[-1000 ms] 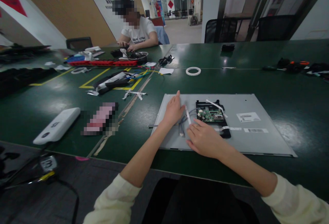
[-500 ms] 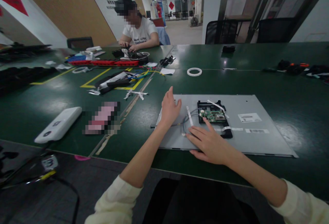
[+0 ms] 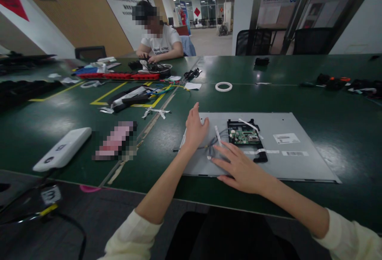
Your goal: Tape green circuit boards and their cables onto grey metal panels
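A flat silver-grey panel (image 3: 286, 162), like the back of a display, lies on the green table in front of me. Fixed on it is a black plastic bracket (image 3: 262, 156) with a green circuit board (image 3: 243, 136). Grey cables (image 3: 212, 145) run left from the board, with a white tape strip (image 3: 218, 134) beside them. My left hand (image 3: 195, 129) rests at the panel's left edge, fingers extended and thumb apart. My right hand (image 3: 237, 166) lies spread, palm down, over the near part of the panel, its fingertips close to the cables and board. Neither hand grips anything visible.
Left of the panel are a white power bank (image 3: 62, 148) and a blurred pink phone (image 3: 115, 140). A white tape roll (image 3: 223, 87) lies beyond the panel. Further back are red toolbox-like strips (image 3: 131, 76) and wires. Across the table sits a person (image 3: 162, 41) handling cables.
My right hand's fingers have shifted slightly toward the cables, and the index finger has come off the circuit board. My left hand stays at the panel's edge. The camera view has shifted a little.
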Action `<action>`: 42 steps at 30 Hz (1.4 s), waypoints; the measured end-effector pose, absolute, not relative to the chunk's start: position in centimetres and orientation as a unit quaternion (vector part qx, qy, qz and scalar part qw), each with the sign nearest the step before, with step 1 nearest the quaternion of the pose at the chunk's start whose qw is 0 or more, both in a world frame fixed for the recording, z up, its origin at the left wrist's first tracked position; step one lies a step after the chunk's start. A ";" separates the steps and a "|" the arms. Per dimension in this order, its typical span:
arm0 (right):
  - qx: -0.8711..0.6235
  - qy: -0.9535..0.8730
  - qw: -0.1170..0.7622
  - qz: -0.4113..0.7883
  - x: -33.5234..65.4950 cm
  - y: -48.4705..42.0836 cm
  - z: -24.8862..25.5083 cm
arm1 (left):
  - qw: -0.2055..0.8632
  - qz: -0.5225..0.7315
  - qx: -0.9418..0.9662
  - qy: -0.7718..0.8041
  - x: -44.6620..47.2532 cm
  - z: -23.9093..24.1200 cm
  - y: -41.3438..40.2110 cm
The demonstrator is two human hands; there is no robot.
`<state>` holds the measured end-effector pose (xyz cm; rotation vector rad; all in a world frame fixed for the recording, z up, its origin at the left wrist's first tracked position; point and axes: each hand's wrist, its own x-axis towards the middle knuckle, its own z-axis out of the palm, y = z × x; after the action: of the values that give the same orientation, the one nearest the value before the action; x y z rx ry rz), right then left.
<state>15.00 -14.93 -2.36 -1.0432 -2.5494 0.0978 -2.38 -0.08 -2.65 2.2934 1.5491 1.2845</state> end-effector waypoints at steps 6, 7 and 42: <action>-0.425 -0.887 0.182 -0.005 14.9 -14.8 -2.7 | 0.040 0.455 0.740 0.494 -2.8 -1.8 -0.1; -0.437 -0.880 0.182 -0.014 14.9 -14.6 -2.8 | 0.042 0.457 0.737 0.496 -3.0 -1.8 0.0; -0.830 -0.536 0.134 -0.077 36.2 -5.5 -8.2 | 0.100 0.366 0.741 0.554 -4.0 -4.3 1.2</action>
<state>36.16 -5.54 -8.24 -2.4051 -1.5552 -0.2237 -3.95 1.18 -4.27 2.1920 1.6365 1.0824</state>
